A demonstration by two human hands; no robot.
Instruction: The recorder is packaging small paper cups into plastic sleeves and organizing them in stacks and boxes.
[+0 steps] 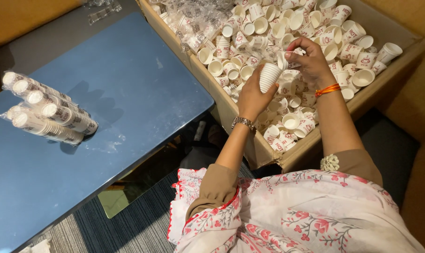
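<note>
Closest in, a floral-print garment (287, 220) fills the bottom of the view, brown sleeves running up from it. Moving up, the left hand (252, 96), a metal watch (244, 123) at its wrist, wraps its fingers around a nested stack of white paper cups (269, 76), holding it tilted over the box. Just at two o'clock of that stack, the right hand (311, 61), an orange thread bracelet (328, 89) on its wrist, pinches a single cup (282, 60) at the stack's open end. Beneath both hands sits a large cardboard box (311, 145) heaped with loose cups. Off at nine o'clock, on the blue table (128, 93), lie wrapped sleeves of stacked cups (46, 112). Farthest, at eleven o'clock in the box, clear plastic wrappers (193, 21) pile up.
</note>
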